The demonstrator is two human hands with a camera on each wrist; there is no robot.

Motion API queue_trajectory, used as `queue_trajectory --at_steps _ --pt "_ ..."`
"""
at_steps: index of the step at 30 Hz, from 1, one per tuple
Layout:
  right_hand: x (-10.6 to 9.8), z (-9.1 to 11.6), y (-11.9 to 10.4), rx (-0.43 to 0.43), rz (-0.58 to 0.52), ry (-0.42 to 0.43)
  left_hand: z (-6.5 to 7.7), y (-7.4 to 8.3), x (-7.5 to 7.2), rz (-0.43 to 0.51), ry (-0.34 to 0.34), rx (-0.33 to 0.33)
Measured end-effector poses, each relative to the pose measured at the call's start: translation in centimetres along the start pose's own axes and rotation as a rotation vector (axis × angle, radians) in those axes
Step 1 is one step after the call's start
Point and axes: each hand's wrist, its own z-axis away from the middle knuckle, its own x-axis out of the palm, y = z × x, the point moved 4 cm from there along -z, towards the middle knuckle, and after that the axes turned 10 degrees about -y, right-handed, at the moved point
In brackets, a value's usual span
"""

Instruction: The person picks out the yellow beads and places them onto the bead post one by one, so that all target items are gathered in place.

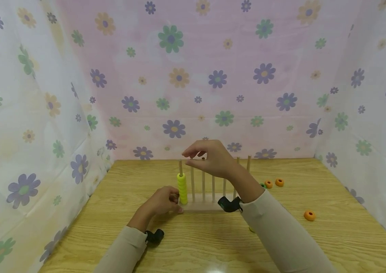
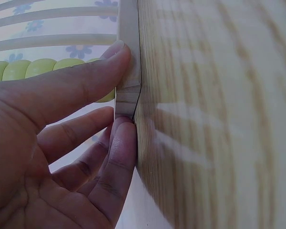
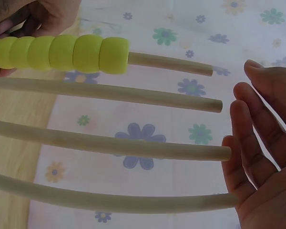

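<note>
A wooden peg rack (image 1: 197, 207) stands on the table, with a row of upright pegs (image 3: 181, 153). Several yellow beads (image 1: 181, 189) are stacked on its leftmost peg, whose top sticks out bare. At the rack's left end, my left hand (image 1: 163, 200) grips the base, thumb on the front face and fingers around the end, as the left wrist view shows. Above the peg tops is my right hand (image 1: 213, 157), its fingers loosely bent and holding nothing. In the right wrist view, the right fingertips (image 3: 240, 109) are near the bare peg ends.
To the right on the wooden table (image 1: 336, 242) lie orange beads, two at the back (image 1: 279, 182) and one nearer (image 1: 309, 215). A green bead (image 1: 263, 185) and a yellow piece (image 1: 251, 229) are partly hidden by the right arm. Flowered cloth walls (image 1: 216, 79) enclose the table.
</note>
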Motion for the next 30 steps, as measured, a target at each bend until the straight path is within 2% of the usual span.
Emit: queue_trajectory --at_steps 8,18,24,30 --pt "-0.5 1.1 -0.7 -0.059 0.007 0.018 -0.2 0.0 -0.1 0.007 0.001 0.002" --pt "-0.4 3.0 -1.2 -0.053 0.028 0.028 -0.1 0.1 0.0 -0.01 0.013 -0.018" --pt "-0.4 4.4 -0.9 -0.087 0.033 0.036 -0.1 -0.1 -0.1 -0.007 0.016 -0.034" --pt "-0.7 5.7 -0.5 -0.081 0.038 0.036 0.0 -0.2 -0.1 -0.015 0.019 -0.04"
